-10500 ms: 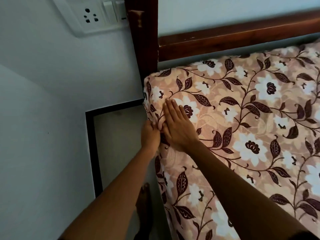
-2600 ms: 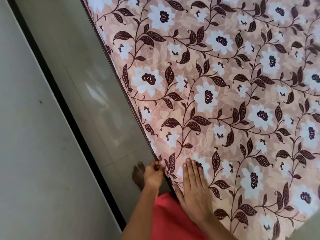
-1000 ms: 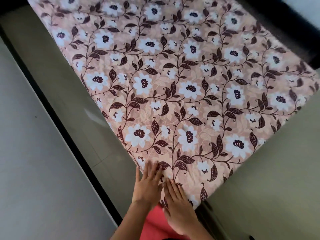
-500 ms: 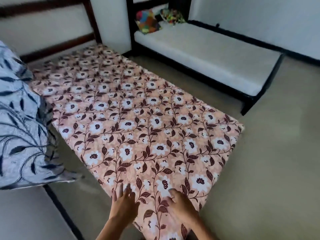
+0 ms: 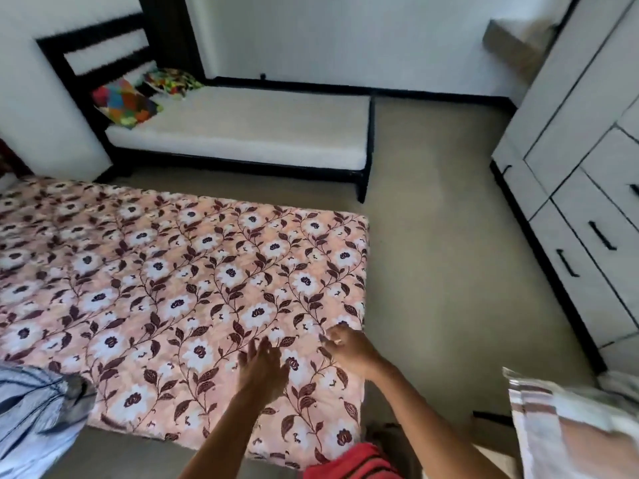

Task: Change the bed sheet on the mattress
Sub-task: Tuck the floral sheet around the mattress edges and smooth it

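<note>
Blur hides whether the curled right hand (image 5: 349,347) grips the sheet (image 5: 179,288); left hand (image 5: 263,369) is splayed.

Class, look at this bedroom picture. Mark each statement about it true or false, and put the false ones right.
1. The floral sheet lies spread out flat. True.
2. The left hand is curled into a fist. False: its fingers are stretched out straight.
3. The colourful pillows lie on the floor. False: they lie on the far bed, at its headboard end.
4. The far bed has a floral sheet too. False: its top is plain white.
5. At the right stand drawers with dark handles. True.
</note>
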Demonstrator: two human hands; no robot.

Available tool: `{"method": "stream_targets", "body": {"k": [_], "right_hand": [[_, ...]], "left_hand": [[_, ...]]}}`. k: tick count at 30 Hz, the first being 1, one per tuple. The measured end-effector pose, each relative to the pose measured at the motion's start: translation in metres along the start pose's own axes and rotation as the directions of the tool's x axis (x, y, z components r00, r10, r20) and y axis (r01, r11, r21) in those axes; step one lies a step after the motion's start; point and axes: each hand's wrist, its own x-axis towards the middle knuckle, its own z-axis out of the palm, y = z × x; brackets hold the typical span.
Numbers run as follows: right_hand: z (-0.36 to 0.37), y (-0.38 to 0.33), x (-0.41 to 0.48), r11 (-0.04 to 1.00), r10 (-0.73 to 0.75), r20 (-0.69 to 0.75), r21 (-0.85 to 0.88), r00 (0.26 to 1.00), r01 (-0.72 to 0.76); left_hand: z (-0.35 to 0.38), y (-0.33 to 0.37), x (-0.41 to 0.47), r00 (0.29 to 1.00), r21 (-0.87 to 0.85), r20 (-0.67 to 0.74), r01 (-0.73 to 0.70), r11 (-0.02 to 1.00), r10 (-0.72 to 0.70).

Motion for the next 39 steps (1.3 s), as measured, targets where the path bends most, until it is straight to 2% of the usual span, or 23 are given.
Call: {"method": "stream_targets", "body": {"k": [4, 12, 21, 26, 32, 39], "right_hand": [[-0.004, 0.023, -0.020, 0.991, 0.104, -0.077, 0.093, 0.992, -0.096], [-0.017, 0.045, -0.016, 0.974, 0.216, -0.126, 0.094, 0.968, -0.205], [-0.048, 0.057, 0.003, 0.978, 0.198, -0.178, 0.094, 0.964, -0.184], [-0.074, 0.061, 0.019, 0.978, 0.202, -0.193, 0.079, 0.960, -0.190], [-0.113, 0.052, 0.071, 0.993, 0.116, -0.174, 0.046, 0.978, -0.109], [-0.184, 0.071, 0.146, 1.000, 0.007, -0.092, 0.018, 0.996, -0.005]], "left_hand": [[0.006, 0.021, 0.005, 0.995, 0.048, 0.025, -0.098, 0.994, 0.097], [0.003, 0.042, 0.018, 0.986, 0.039, 0.063, -0.156, 0.987, 0.153], [-0.012, 0.061, 0.052, 0.986, 0.054, 0.046, -0.161, 0.985, 0.159], [-0.024, 0.069, 0.077, 0.987, 0.001, 0.010, -0.161, 0.987, 0.161], [-0.045, 0.080, 0.118, 0.991, -0.030, -0.084, -0.103, 0.994, 0.100], [-0.059, 0.129, 0.183, 0.995, -0.017, -0.097, 0.020, 1.000, -0.022]]}}
